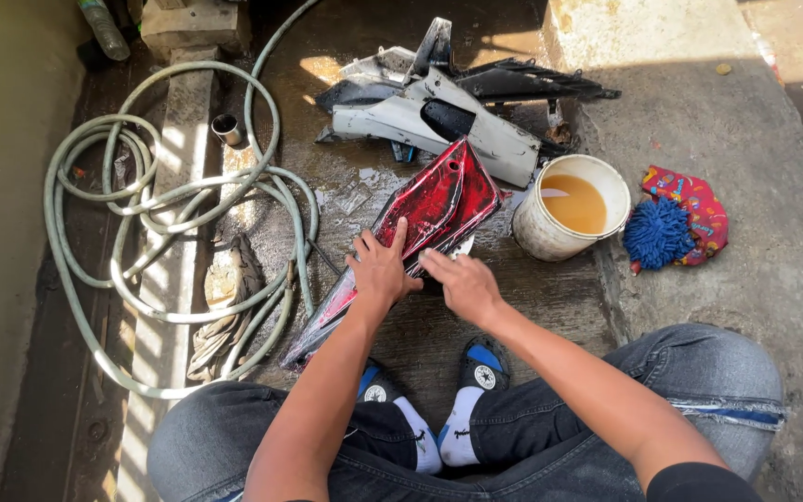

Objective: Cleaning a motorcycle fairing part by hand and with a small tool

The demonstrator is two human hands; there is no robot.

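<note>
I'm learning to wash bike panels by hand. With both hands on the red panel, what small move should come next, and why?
Probably reach the right hand to the blue mop mitt beside the bucket: both hands look bare on the wet red panel, and the left hand already steadies it.

No signs or screens show here. The only labels in view are small round white emblems with dark marks, one on each blue-and-black slipper: on the left slipper (375, 391) and on the right slipper (482, 374), at the near edge of the wet concrete floor (439, 325).
</note>
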